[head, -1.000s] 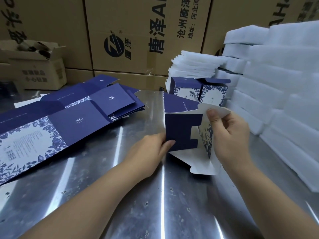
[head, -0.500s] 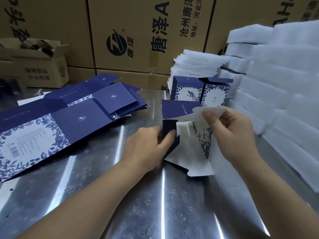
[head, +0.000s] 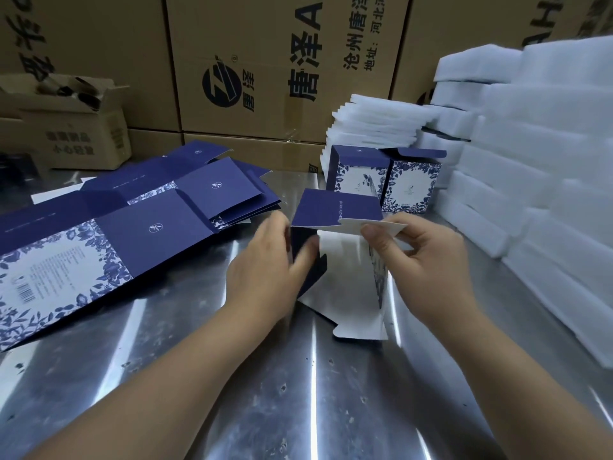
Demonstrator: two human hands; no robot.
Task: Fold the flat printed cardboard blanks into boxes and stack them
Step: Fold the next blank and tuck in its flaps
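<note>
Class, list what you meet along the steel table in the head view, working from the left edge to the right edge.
flat blanks → left hand → half-folded box → right hand → white foam stacks

Rear of my view: a wall of large brown corrugated cartons, stacked in rows and printed with black characters and a round black logo. Left rear: a small open brown carton stands against them, flaps raised, holding dark items I cannot identify. Right: thick white foam slabs in tall stacks; just beside them, a lower stack of thin white foam sheets. Foreground: the polished, pitted steel bench, crossed by bright streaks of reflected light.
</note>
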